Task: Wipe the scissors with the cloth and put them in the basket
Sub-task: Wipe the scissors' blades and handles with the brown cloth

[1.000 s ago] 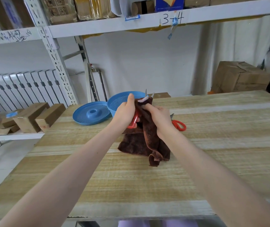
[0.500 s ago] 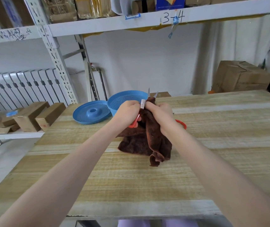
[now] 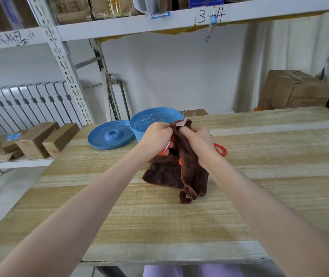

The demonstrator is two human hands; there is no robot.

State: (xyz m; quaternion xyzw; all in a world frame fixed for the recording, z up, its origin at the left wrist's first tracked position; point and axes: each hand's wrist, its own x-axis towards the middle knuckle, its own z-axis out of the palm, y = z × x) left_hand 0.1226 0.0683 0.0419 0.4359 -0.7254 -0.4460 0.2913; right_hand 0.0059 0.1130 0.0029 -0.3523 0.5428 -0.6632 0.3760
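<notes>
The left hand (image 3: 156,136) grips the red-handled scissors (image 3: 167,149) while the right hand (image 3: 198,138) clasps the brown cloth (image 3: 179,172) round their blades, near the blue basket (image 3: 151,118) at the bench's (image 3: 179,226) far edge.

Blocked at 11 o'clock by basket (image 3: 149,120), 10 by lid (image 3: 110,134), 3 by second scissors (image 3: 218,145); open tabletop (image 3: 159,226) toward 6.
</notes>
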